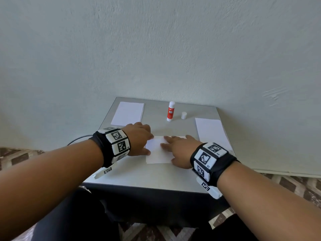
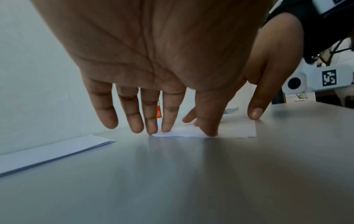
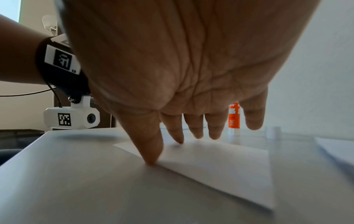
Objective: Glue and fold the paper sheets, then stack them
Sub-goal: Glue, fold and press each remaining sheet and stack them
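Note:
A folded white paper sheet [image 1: 157, 154] lies flat at the middle of the grey table [image 1: 139, 178]. My left hand [image 1: 139, 136] has straight fingers, and its fingertips [image 2: 165, 128] and thumb touch the sheet's [image 2: 235, 130] left edge. My right hand [image 1: 179, 149] lies over the sheet's right part with its fingers spread; its thumb [image 3: 151, 157] presses the near edge of the sheet [image 3: 220, 165]. A red and white glue stick [image 1: 170, 112] stands uncapped at the back, with its white cap [image 1: 183, 115] just to the right.
A pile of white sheets [image 1: 127, 113] lies at the back left corner, and its near edge shows as a thin pile [image 2: 47, 153]. More white paper [image 1: 212, 133] lies along the table's right edge. A wall stands right behind the table. Patterned carpet surrounds it.

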